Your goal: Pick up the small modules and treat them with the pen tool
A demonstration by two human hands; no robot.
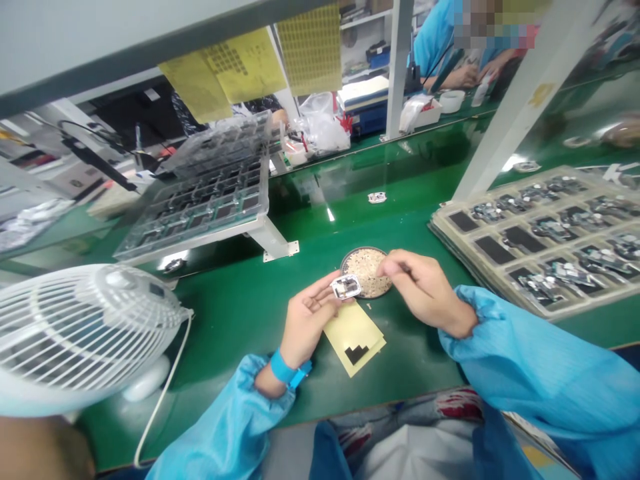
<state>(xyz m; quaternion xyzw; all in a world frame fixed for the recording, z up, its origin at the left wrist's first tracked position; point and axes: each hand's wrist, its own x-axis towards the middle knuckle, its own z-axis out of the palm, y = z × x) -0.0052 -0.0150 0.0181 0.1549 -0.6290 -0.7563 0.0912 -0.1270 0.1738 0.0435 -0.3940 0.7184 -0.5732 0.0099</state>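
Note:
My left hand (310, 313) is closed on a small white device housing (346, 287) with dark and metallic parts inside. Right of it, my right hand (417, 283) has thumb and fingers pinched together above the edge of a round dish (367, 257) filled with tiny tan bits. Whatever lies between those fingertips is too small to make out. Below the housing, on the green bench, rests a yellow sheet (353, 327) with a stepped black patch (356, 353) near its lower end.
A white fan (90, 333) stands at the left. Trays of electronic parts (550, 233) are stacked at the right, and a clear tray (200, 200) sits on a raised stand. Another housing (377, 197) lies farther back. A person in blue (433, 40) works across the bench.

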